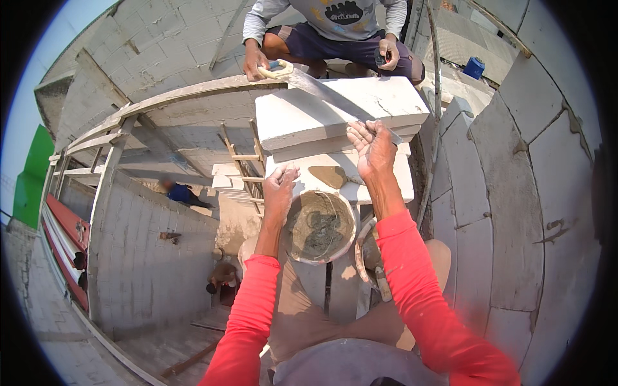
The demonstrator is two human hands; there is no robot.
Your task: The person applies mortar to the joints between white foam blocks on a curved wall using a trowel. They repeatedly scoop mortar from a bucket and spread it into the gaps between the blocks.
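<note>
My left hand [281, 190] is loosely curled by the left edge of the lower white block [400, 177], beside a bucket of grey mortar [349, 215]; nothing shows in its fingers. My right hand [374, 151] is palm up with fingers apart, close to the tip of a handsaw [331, 96]. Whether it touches the blade I cannot tell. Another person's hand [255, 61] grips the saw's pale yellow handle. The blade slants across the upper white block [380, 96]. A mortar-coated trowel [327, 175] lies on the lower block behind the bucket.
The other person squats behind the blocks, a small dark object [382, 58] in the other hand. A second, curved container [365, 251] is by my right knee. A block wall [489, 212] rises at right. At left is a drop with a wooden ladder [246, 157] and people below.
</note>
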